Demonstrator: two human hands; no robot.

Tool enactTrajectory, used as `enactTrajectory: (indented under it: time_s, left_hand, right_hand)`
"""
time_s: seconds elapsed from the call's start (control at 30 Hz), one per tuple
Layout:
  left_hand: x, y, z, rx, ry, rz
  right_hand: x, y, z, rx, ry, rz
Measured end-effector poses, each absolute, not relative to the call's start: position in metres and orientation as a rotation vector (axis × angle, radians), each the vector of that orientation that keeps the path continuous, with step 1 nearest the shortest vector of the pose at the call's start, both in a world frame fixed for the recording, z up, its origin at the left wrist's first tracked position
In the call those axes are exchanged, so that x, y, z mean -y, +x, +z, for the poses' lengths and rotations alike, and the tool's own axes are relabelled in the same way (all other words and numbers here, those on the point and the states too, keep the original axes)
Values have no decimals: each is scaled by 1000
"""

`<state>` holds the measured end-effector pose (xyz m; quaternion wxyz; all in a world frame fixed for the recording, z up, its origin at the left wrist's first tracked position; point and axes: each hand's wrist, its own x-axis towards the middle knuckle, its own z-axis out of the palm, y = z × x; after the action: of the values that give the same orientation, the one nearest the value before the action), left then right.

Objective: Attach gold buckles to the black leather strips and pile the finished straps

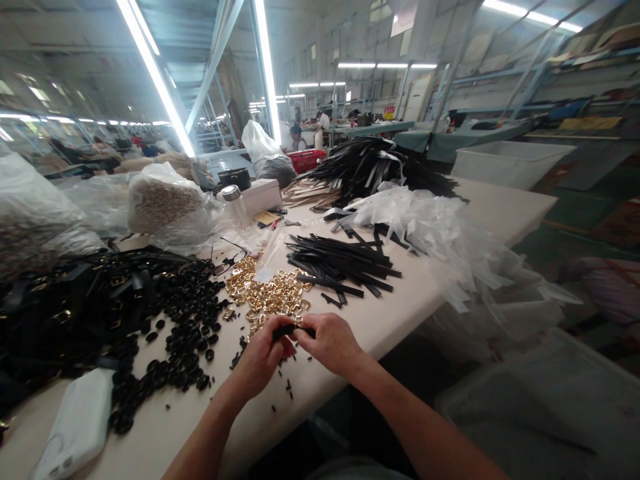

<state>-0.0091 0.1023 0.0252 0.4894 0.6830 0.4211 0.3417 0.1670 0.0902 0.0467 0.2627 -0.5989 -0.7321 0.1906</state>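
Both hands meet over the table near its front edge, closed on a short black strap. My left hand pinches its left part, and my right hand grips the right end, which pokes out past the fingers. A small glint shows between the fingertips; I cannot make out what it is. Just beyond the hands lies a pile of gold buckles. Behind it, to the right, black straps are heaped. Small black round pieces spread to the left, and tiny black bits lie around the hands.
Buckled black straps form a heap at far left, behind a white power bank. Glasses, a glass bottle and a bag of small pieces stand further back. Plastic film hangs over the right edge.
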Motion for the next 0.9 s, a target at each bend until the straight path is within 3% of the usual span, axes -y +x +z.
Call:
enactTrajectory:
  time_s: [0.3, 0.7, 0.9]
  left_hand:
    - [-103, -12, 32, -780, 1469, 831]
    - [-107, -22, 26, -607, 1161, 728]
    - [-110, -22, 27, -552, 1082, 709]
  right_hand:
    - [-83, 175, 59, 1941, -1434, 762]
    - [-85, 179, 64, 1806, -1136, 1445]
    - [-96, 178, 62, 1840, -1122, 1507]
